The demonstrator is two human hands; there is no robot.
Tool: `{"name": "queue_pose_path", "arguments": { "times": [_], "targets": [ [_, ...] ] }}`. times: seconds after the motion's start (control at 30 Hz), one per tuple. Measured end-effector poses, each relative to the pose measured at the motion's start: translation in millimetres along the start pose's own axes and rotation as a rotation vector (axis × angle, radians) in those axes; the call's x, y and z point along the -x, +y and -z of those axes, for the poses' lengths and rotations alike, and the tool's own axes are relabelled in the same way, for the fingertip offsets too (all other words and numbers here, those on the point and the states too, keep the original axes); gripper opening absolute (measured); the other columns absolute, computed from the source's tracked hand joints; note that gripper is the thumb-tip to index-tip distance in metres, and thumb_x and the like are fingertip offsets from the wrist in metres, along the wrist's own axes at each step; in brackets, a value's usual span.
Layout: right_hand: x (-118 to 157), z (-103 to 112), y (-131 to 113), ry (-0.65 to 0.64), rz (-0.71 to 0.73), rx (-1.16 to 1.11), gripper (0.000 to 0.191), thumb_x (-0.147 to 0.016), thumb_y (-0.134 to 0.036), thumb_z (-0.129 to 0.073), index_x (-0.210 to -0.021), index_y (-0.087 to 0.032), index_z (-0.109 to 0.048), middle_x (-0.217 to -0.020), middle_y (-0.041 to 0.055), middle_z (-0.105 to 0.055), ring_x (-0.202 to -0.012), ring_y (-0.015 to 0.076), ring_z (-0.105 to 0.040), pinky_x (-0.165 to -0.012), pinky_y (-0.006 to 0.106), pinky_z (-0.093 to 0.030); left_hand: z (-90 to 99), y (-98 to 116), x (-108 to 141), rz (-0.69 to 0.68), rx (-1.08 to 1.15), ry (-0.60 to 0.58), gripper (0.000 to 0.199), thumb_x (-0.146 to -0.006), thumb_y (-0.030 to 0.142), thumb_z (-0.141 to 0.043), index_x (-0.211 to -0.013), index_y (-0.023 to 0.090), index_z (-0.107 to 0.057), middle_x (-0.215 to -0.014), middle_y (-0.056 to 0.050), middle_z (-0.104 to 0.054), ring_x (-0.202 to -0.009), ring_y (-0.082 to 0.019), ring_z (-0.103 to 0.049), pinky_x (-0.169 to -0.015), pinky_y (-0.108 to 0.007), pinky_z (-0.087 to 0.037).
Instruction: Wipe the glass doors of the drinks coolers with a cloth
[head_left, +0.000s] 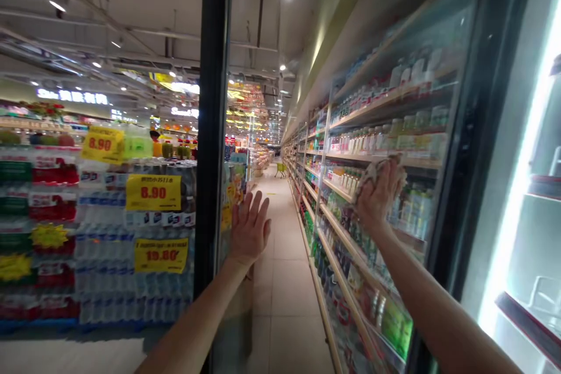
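My right hand [380, 196] presses a crumpled, patterned cleaning cloth [371, 176] against a glass refrigerator door [385, 99], level with the shelves of bottled drinks behind it. My left hand [249, 229] lies flat on another glass door [245, 128], its fingers spread and nothing in them. That door stands at an angle, and a black vertical frame [213, 117] runs along its edge. Through its pane, stacked bottled water and yellow price signs show.
A long tiled supermarket aisle [280, 280] runs ahead between the lit cooler wall and shelving, with a small green cart [281, 169] far down it. Stacked bottled-water cases [105, 251] stand at left. A lit cooler interior [521, 234] shows at far right.
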State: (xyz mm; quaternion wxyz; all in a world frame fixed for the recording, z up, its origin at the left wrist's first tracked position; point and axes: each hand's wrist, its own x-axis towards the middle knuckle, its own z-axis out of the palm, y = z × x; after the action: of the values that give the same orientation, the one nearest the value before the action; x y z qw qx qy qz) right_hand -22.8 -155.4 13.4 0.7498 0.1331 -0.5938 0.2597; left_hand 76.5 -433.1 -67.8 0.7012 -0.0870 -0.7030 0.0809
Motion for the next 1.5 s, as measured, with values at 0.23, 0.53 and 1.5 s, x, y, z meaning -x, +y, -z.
{"name": "queue_pose_path", "arguments": {
  "times": [0.23,0.53,1.5],
  "targets": [
    [58.6,-2.2,-97.3,-0.317,0.595,-0.208,0.048,-0.085,-0.024,-0.043,-0.132,-0.019,-0.044,-0.135,0.009,-0.05,-0.14,0.0246,-0.021,-0.113,0.053,-0.016,-0.6,-2.1,-0.9,-0.028,0.005,0.014,0.063,-0.088,0.023,-0.047,-0.144,0.019,-0.019,-0.144,-0.012,-0.035,-0.14,-0.021,-0.016,-0.115,-0.046,-0.01],
    [28.7,-3.4,-39.7,-0.061,0.244,-0.068,0.059,-0.089,-0.025,-0.036,-0.145,-0.018,-0.02,-0.145,0.0153,-0.035,-0.14,0.0286,-0.02,-0.108,0.057,-0.023,-0.3,-2.3,0.0,-0.029,-0.003,0.002,0.062,-0.088,0.023,-0.046,-0.144,0.019,-0.021,-0.144,-0.011,-0.036,-0.14,-0.021,-0.014,-0.115,-0.045,-0.011],
    [125.5,34.4,-57.9,-0.504,0.771,-0.252,0.038,-0.083,-0.02,-0.046,-0.12,-0.024,-0.055,-0.127,0.0071,-0.057,-0.133,0.0241,-0.035,-0.111,0.053,-0.021,0.2,-2.0,2.7,0.014,0.028,-0.092,0.052,-0.089,0.024,-0.04,-0.14,0.017,-0.032,-0.143,-0.011,-0.038,-0.141,-0.02,-0.012,-0.115,-0.045,-0.009]
  ]
}}
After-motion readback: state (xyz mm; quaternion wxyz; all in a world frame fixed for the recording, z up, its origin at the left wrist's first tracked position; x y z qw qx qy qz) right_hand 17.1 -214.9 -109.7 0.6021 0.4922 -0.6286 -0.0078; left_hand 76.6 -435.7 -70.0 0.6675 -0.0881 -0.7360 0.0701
